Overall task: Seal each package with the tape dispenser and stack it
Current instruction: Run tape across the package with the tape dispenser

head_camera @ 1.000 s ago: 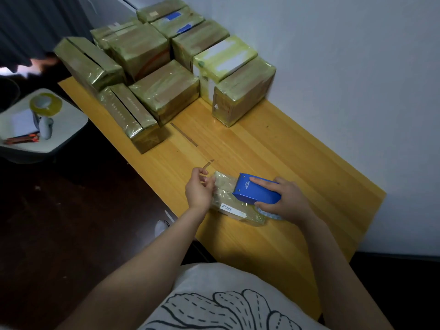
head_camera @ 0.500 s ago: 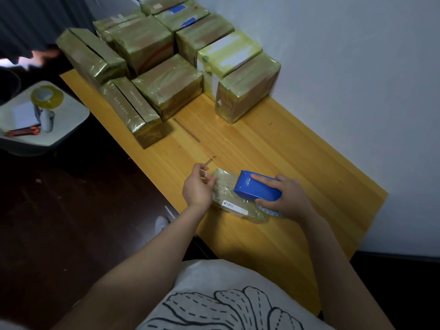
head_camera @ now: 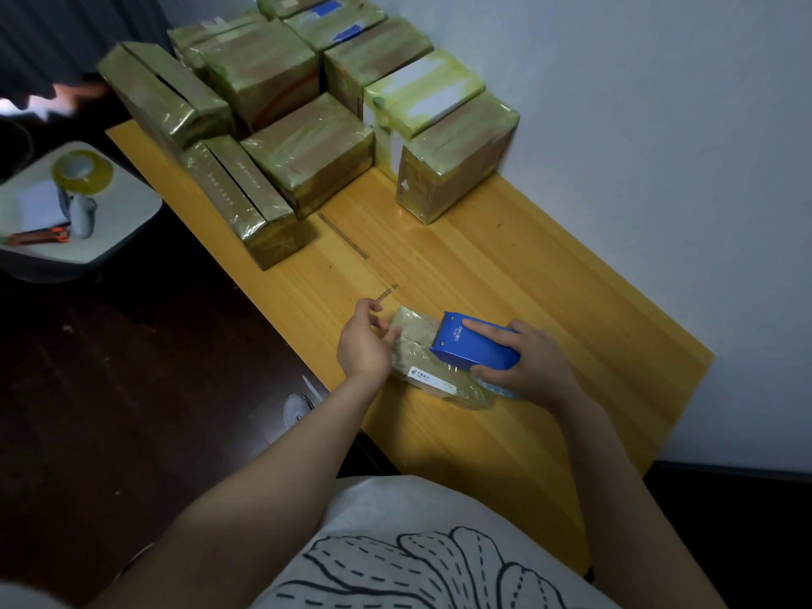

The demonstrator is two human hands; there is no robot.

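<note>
While the right hand clamps the blue tape dispenser down on the package, index finger laid along its top and thumb wrapped on the near side, the main risk is the package sliding. It's small, film-wrapped, probably slick, and lies flat on the wooden table at lower centre of frame with nothing backing it. Left hand sits at the package's left end, fingers curled, thumb touching the film; can't tell whether it pinches a tape end or just steadies. If it's only a light touch, a pull of the dispenser toward frame right likely drags the package along instead of laying tape. Second: clear tape on clear film, so a wrinkle or fold-over is hard to spot, likely if the dispenser tilts off the surface. Third: the serrated blade faces the left hand, near its fingers, and a fast cut stroke that way could nick them. Package is also near the table's left edge; a shove left could send it to the floor. Sealed packages at upper centre look crowded and uneven, one at upper left tilted, so a small one placed on top could slip off.
</note>
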